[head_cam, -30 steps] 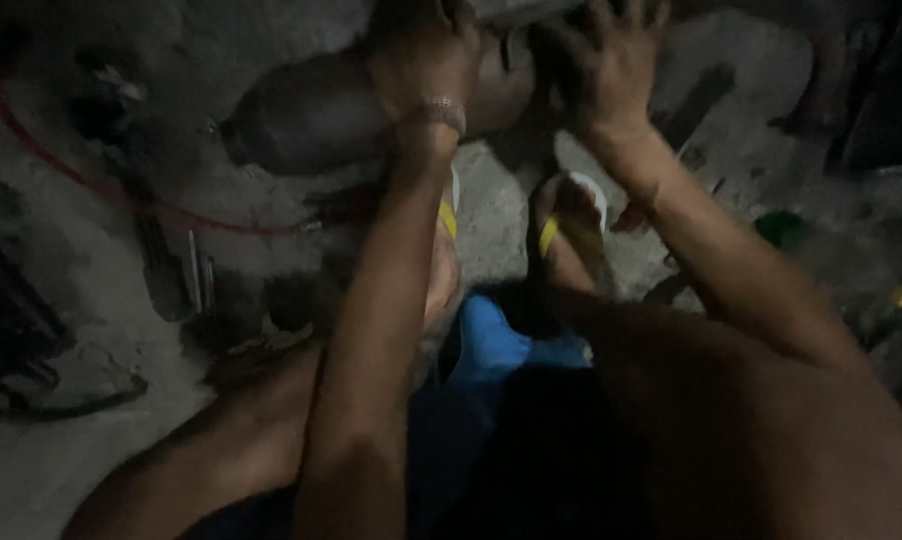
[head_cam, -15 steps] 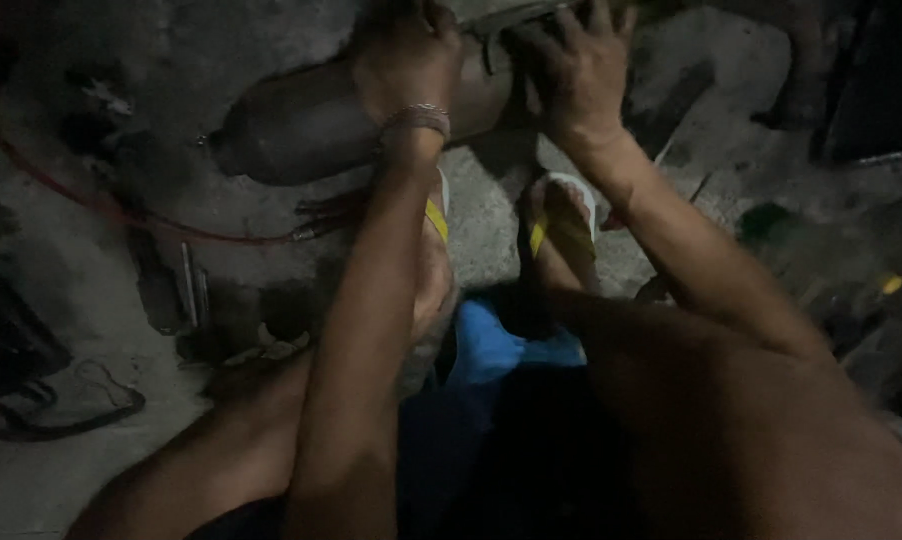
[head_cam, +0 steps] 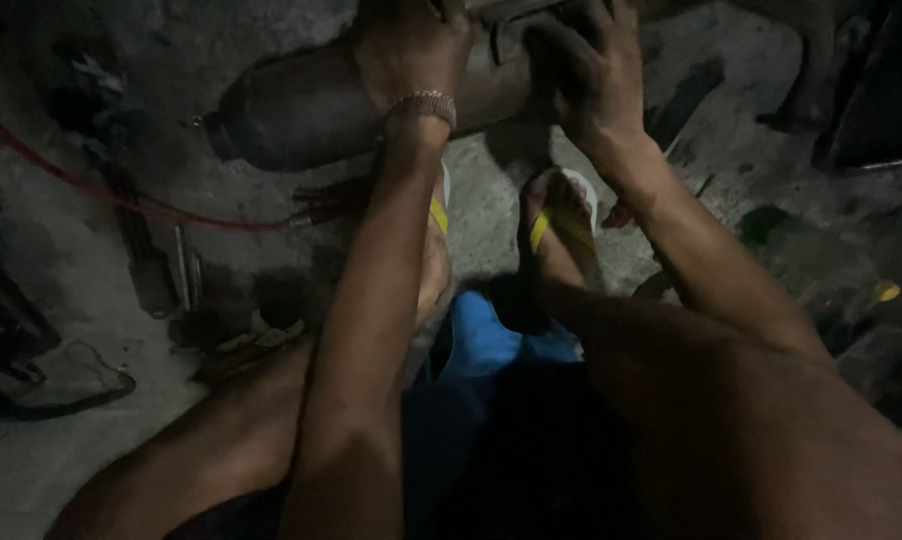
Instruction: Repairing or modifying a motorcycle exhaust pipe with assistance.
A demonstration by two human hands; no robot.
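Overall dim, seen from above; stained concrete floor (head_cam: 491, 225) underfoot, patched dark with grime; across its upper part, lying on its side, a large dark metal cylinder (head_cam: 301, 110), rounded end to the left, far end running out under both hands toward the top edge. Left hand (head_cam: 406, 45) laid palm-down on the cylinder's upper side, fingers curled over it, a metal wrist bracelet (head_cam: 421, 105) just below; whether gripping or merely pressing, cannot tell. Right hand (head_cam: 586, 70) spread wide, fingers splayed, resting on the cylinder's right-hand part beside a dark fitting (head_cam: 496, 45); nothing closed within it. Below the hands, blue shorts (head_cam: 486, 345) between bare knees; both forearms crossing over the legs and hiding much of the left foot. Further down in size: right foot in a white sandal with yellow strap (head_cam: 561, 220), just under the cylinder; red hose (head_cam: 91, 190) curving across the left floor, ending near the cylinder; flat dark tools (head_cam: 171, 270) left of the knees; small yellow object (head_cam: 886, 292) at far right, well apart.
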